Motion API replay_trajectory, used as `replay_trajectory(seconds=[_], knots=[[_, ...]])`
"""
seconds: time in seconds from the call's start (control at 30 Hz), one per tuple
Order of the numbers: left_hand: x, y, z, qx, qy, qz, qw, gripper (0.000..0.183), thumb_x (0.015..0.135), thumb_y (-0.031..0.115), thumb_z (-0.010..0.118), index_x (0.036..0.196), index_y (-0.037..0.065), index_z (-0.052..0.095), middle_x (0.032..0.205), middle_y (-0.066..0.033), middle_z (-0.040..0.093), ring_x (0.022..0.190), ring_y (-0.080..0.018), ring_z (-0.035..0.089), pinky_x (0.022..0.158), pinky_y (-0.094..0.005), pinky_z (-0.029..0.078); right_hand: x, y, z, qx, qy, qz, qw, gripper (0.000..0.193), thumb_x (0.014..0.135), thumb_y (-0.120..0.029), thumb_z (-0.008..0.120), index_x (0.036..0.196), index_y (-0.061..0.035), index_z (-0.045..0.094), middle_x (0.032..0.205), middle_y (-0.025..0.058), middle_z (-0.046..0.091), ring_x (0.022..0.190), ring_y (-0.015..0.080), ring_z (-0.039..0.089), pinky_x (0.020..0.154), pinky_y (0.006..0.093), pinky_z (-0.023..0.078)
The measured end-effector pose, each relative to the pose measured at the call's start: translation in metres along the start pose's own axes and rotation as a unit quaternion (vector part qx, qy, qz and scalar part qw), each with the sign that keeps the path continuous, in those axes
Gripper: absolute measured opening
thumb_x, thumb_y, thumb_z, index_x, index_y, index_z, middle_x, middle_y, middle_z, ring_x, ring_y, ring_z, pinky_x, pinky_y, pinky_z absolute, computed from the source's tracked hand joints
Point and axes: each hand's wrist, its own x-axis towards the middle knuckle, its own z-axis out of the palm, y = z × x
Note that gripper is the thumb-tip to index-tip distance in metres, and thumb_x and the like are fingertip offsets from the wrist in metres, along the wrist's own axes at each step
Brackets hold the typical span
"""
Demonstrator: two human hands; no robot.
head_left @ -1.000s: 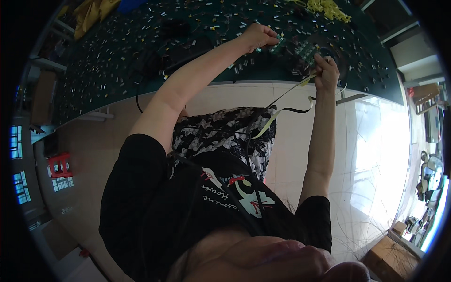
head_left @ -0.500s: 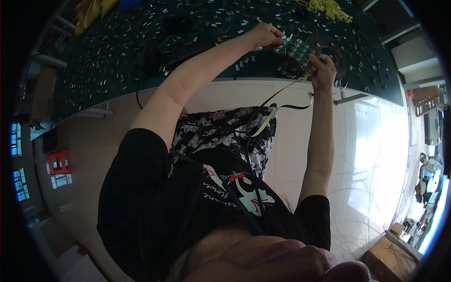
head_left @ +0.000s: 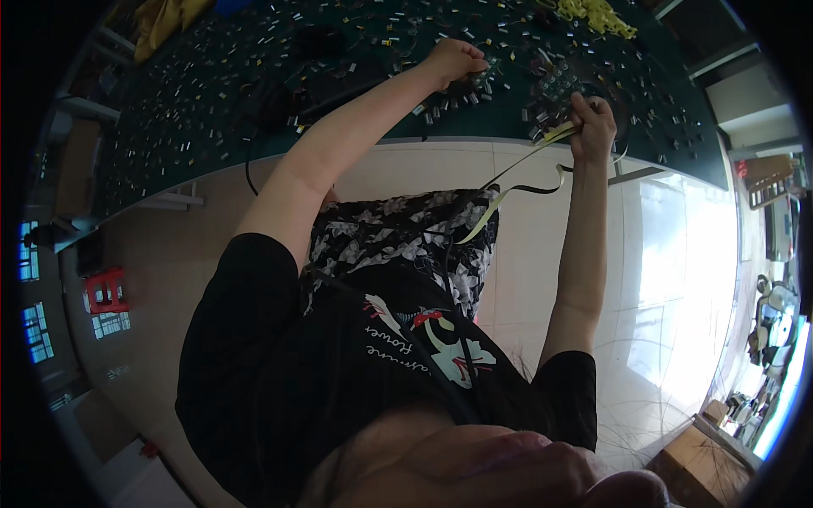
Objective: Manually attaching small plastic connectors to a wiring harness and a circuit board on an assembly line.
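Over the green table (head_left: 203,127), my left hand (head_left: 457,63) is closed in a pinch. At its fingertips is a small piece of green circuit board (head_left: 486,78), partly hidden by the fingers. My right hand (head_left: 594,127), farther right near the table's front edge, is also closed. Beyond its thumb and fingertips a circuit board panel (head_left: 555,82) shows dimly, blurred against the parts behind it. A yellow-and-black ribbon strip (head_left: 561,132) runs into the same hand, and its tails hang down toward my lap.
Small silvery parts with bits of wire lie scattered across the table. A pile of yellow strips (head_left: 597,17) sits at the back right, yellow cloth (head_left: 165,30) at the back left. A dark box-like object (head_left: 343,91) lies beneath my left forearm. A red stool (head_left: 105,291) stands left.
My left hand has moved left, away from the right hand, with the small board piece at its fingertips. My right hand has shifted slightly right, and the panel has tilted and looks darker.
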Motion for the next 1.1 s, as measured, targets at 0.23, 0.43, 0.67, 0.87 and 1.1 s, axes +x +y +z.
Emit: replay_trajectory(seconds=[0.23, 0.43, 0.67, 0.87, 1.1], knots=[[-0.002, 0.029, -0.007, -0.041, -0.047, 0.045, 0.997, 0.027, 0.069, 0.017, 0.069, 0.093, 0.007, 0.060, 0.076, 0.0026, 0.060, 0.064, -0.0040, 0.052, 0.053, -0.0170, 0.039, 0.010, 0.015, -0.011, -0.088, 0.061, 0.013, 0.994, 0.020, 0.066, 0.006, 0.065, 0.065, -0.0025, 0.047, 0.055, 0.0030, 0.048, 0.043, 0.0090, 0.043, 0.038, 0.0189, 0.030], [-0.009, 0.048, -0.022, -0.069, -0.064, 0.060, 0.994, 0.028, 0.071, 0.017, 0.068, 0.094, 0.006, 0.060, 0.076, 0.0008, 0.060, 0.059, -0.0038, 0.050, 0.049, -0.0156, 0.036, 0.028, 0.025, -0.010, -0.143, 0.085, 0.026, 0.986, 0.017, 0.065, 0.003, 0.067, 0.068, -0.0001, 0.050, 0.056, 0.0036, 0.049, 0.043, 0.0099, 0.044, 0.039, 0.0197, 0.033], [-0.028, 0.063, -0.021, -0.050, -0.093, 0.088, 0.991, 0.027, 0.070, 0.017, 0.069, 0.094, 0.006, 0.061, 0.077, 0.0009, 0.060, 0.062, -0.0033, 0.052, 0.050, -0.0146, 0.036, 0.035, 0.024, -0.018, -0.513, 0.084, -0.022, 0.854, 0.020, 0.064, -0.013, 0.069, 0.065, 0.0023, 0.057, 0.055, 0.0030, 0.052, 0.046, 0.0097, 0.048, 0.044, 0.0225, 0.038], [-0.052, 0.075, -0.030, -0.003, -0.165, 0.112, 0.980, 0.029, 0.070, 0.018, 0.069, 0.096, 0.007, 0.061, 0.078, 0.0004, 0.061, 0.067, -0.0037, 0.053, 0.053, -0.0167, 0.038, -0.015, -0.026, 0.005, -0.321, 0.091, -0.029, 0.942, 0.017, 0.067, -0.009, 0.068, 0.069, 0.0027, 0.056, 0.055, 0.0023, 0.051, 0.044, 0.0072, 0.043, 0.040, 0.0184, 0.031], [-0.087, 0.087, -0.029, 0.022, -0.361, 0.088, 0.928, 0.024, 0.068, 0.004, 0.067, 0.089, -0.001, 0.058, 0.070, -0.0042, 0.059, 0.058, -0.0080, 0.053, 0.052, -0.0199, 0.042, -0.062, -0.048, 0.055, -0.190, -0.169, 0.029, 0.967, 0.018, 0.070, -0.009, 0.067, 0.077, -0.0005, 0.053, 0.061, 0.0005, 0.053, 0.047, 0.0024, 0.037, 0.041, 0.0160, 0.025]])
